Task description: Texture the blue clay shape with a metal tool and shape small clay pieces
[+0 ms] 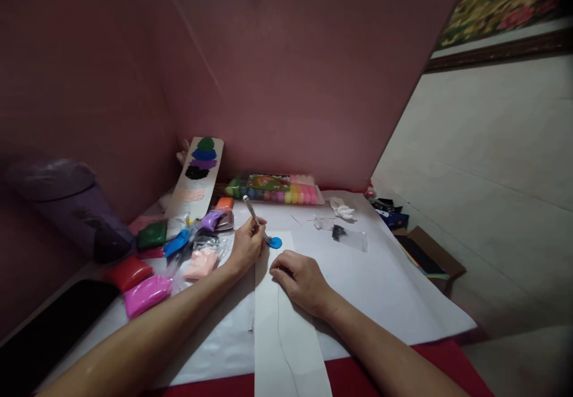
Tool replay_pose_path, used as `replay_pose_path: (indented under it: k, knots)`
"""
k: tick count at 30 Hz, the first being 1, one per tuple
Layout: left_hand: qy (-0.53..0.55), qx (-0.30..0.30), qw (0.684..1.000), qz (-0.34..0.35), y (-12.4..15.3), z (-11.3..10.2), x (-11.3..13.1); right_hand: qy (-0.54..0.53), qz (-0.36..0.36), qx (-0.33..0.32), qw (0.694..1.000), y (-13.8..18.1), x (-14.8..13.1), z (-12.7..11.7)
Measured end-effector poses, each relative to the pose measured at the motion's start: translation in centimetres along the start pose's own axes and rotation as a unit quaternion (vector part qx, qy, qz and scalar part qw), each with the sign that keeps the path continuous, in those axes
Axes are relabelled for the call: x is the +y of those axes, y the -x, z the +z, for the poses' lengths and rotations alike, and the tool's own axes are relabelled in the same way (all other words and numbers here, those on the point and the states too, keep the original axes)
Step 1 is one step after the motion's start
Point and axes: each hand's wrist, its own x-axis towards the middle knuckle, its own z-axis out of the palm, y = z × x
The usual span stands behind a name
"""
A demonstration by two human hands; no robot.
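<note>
- White sheeting [371, 301] spreads before pink walls [286, 86].
- Flat, round and smooth, the blue disc [276, 242] lies on a pale strip [286, 331] whose long axis runs away from the body; it sits just right of the left hand [248, 243], beyond the right hand [304, 279].
- Nearer, the left hand grasps a slim pen-like tool [250, 207].
- Curled right-hand fingers hide whether they pinch anything.
- Glossy packets [150, 294] lie farther left.

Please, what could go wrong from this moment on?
The left hand holds a slim silver pen-shaped tool at the left edge of the round blue patch; a slip might mar it.

The right hand is close against the thin, dark, wavy line on the long white paper-like strip, so a shift might smudge that line.
</note>
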Motion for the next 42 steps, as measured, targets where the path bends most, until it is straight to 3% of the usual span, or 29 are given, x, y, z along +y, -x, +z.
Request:
replay_pose_path:
  k: [12, 27, 34, 42]
  knots:
    - [-0.038, 0.027, 0.997, 0.054, -0.5, -0.1, -0.6, -0.011, 0.003, -0.001, 1.0, 0.1, -0.1, 0.0]
    - [-0.012, 0.012, 1.0, 0.019, -2.0, -0.2, -1.0, -0.008, 0.008, 0.006, 1.0, 0.1, -0.1, 0.0]
    - [-0.003, -0.01, 0.999, -0.049, -3.2, -0.5, -0.7, -0.011, 0.01, 0.007, 1.0, 0.0, -0.1, 0.1]
    - [0.033, 0.055, 0.995, -0.073, -3.0, -0.4, -0.8, -0.007, 0.008, 0.008, 1.0, 0.1, -0.1, 0.1]
